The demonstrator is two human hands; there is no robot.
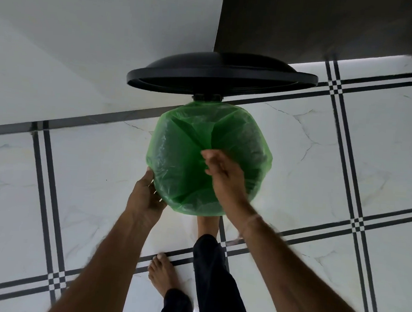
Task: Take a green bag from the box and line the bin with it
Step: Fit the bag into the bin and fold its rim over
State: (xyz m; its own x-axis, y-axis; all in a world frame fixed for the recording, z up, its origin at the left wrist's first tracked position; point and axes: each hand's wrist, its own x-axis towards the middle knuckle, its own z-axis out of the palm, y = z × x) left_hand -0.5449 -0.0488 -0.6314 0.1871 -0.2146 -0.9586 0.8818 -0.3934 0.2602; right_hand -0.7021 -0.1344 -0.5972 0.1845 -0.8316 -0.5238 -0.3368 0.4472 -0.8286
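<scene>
A thin green bag [175, 158] is stretched over the mouth of a round bin and hangs down inside it; the bin's body is hidden under the plastic. The bin's black lid [220, 77] stands raised behind it on its hinge. My left hand [146, 195] presses the bag against the bin's near-left rim from outside. My right hand [219, 171] reaches over the opening with its fingers pinched on a fold of the bag near the middle; it is slightly blurred.
The floor is white marble tile [321, 164] with dark double stripes. A white wall [86, 38] rises behind the bin and a dark cabinet side [319, 25] stands at the upper right. My bare feet and dark trouser legs [213, 278] are just in front of the bin.
</scene>
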